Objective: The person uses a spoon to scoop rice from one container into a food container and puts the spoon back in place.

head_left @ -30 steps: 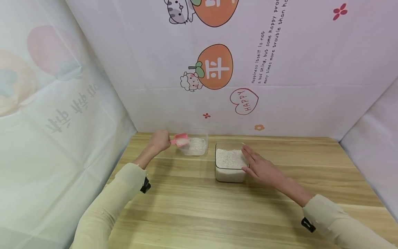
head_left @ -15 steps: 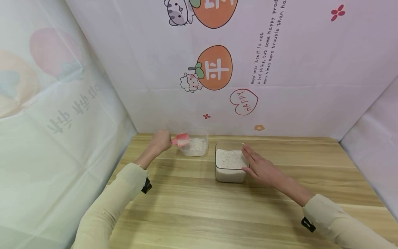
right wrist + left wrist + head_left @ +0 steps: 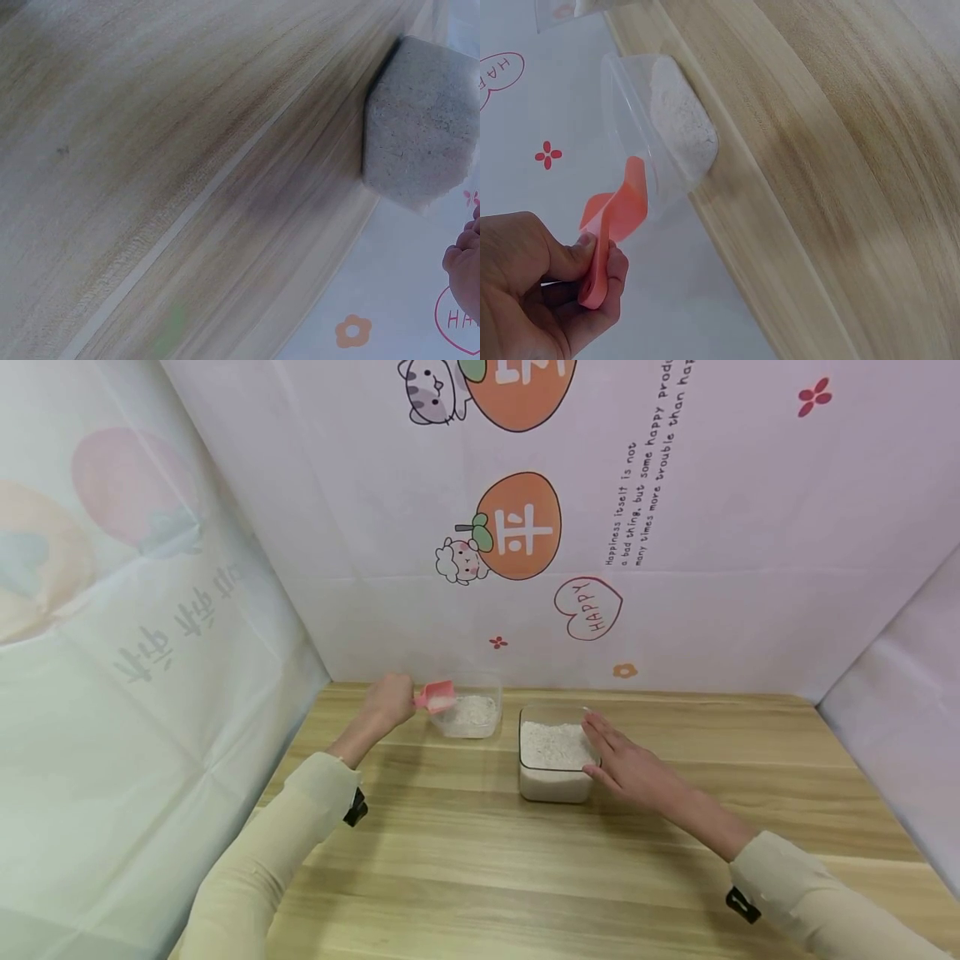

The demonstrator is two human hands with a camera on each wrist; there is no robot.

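Note:
A pink scoop (image 3: pixel 438 695) with white powder in its bowl is held by the handle in my left hand (image 3: pixel 386 700), thumb and fingers curled round it. In the left wrist view the scoop (image 3: pixel 622 210) is over the rim of a clear plastic tub (image 3: pixel 634 112), which holds a heap of white powder (image 3: pixel 681 120). To the right of the tub stands a larger clear square container (image 3: pixel 557 785), mostly full of white powder. My right hand (image 3: pixel 633 767) rests its straight fingers against that container's right rim. The right wrist view catches only part of this hand (image 3: pixel 469 262).
Both containers stand toward the back of a wooden table (image 3: pixel 465 877). Close behind the table hangs a white printed sheet (image 3: pixel 375 585), with further white sheets on the left (image 3: pixel 150 777) and right (image 3: pixel 915 693).
The scoop has stayed over the small tub in my left hand, with only a very slight shift. My right hand keeps its place on the large container.

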